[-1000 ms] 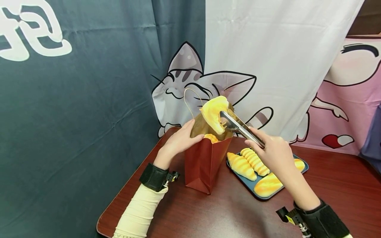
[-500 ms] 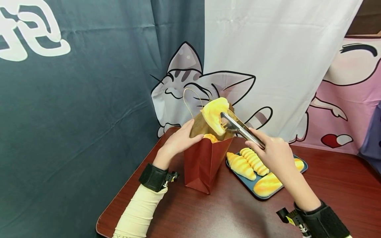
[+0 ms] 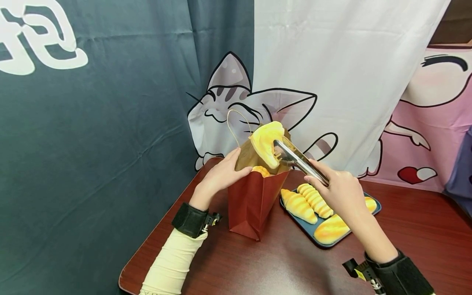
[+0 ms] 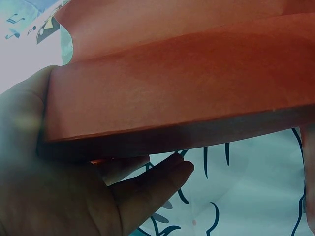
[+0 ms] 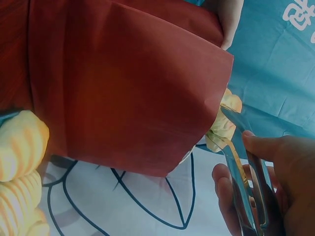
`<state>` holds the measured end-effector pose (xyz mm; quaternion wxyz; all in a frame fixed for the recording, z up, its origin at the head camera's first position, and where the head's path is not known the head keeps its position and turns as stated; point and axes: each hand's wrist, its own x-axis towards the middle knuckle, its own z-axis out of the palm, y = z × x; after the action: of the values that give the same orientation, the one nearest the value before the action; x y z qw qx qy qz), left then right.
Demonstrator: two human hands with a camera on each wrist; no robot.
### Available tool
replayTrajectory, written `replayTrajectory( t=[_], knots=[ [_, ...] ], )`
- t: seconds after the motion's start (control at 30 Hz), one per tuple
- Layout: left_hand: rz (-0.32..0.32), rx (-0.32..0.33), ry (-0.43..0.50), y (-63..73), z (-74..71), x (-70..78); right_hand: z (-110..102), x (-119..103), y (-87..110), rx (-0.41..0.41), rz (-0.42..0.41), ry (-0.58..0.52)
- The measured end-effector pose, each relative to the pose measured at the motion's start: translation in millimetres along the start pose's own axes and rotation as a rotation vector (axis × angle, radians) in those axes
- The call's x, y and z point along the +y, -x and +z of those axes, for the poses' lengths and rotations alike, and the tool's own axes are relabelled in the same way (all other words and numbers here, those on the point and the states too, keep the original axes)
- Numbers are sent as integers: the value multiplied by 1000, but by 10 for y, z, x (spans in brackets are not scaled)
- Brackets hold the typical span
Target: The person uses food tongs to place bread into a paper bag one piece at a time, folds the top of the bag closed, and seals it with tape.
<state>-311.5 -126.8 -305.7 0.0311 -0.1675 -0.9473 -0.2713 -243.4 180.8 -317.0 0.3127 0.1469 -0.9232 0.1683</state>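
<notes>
A red paper bag (image 3: 245,205) stands upright on the table, its mouth spread wide. My left hand (image 3: 223,172) holds the bag's left rim, thumb across the front edge; the left wrist view has the bag's corner between thumb and fingers. In my right hand (image 3: 341,190) is a pair of metal tongs (image 3: 300,159), gripped by the handles. The tongs' ends hold a pale yellow crescent-shaped bread (image 3: 265,137) over the bag's mouth. Another piece of bread (image 3: 262,171) shows inside the bag, mostly hidden. The right wrist view shows the tongs (image 5: 241,167) reaching the bread beside the bag's opening.
Right of the bag lies a dark blue tray (image 3: 306,227) with several breads (image 3: 299,207), partly covered by my right arm. A thin cord handle (image 3: 228,121) rises at the bag's back. The red-brown table (image 3: 287,266) meets a printed cloth backdrop (image 3: 129,123) behind and at left.
The crescent-shaped bread and the tongs' ends have dropped very slightly over the bag's mouth. My left hand and the bag hold still.
</notes>
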Motion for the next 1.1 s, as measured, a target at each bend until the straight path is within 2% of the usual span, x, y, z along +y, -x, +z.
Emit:
replayTrajectory(
  t=[1.1],
  knots=[
    [-10, -5, -10, -11, 14, -23, -1, 20, 13, -3, 4, 1]
  ],
)
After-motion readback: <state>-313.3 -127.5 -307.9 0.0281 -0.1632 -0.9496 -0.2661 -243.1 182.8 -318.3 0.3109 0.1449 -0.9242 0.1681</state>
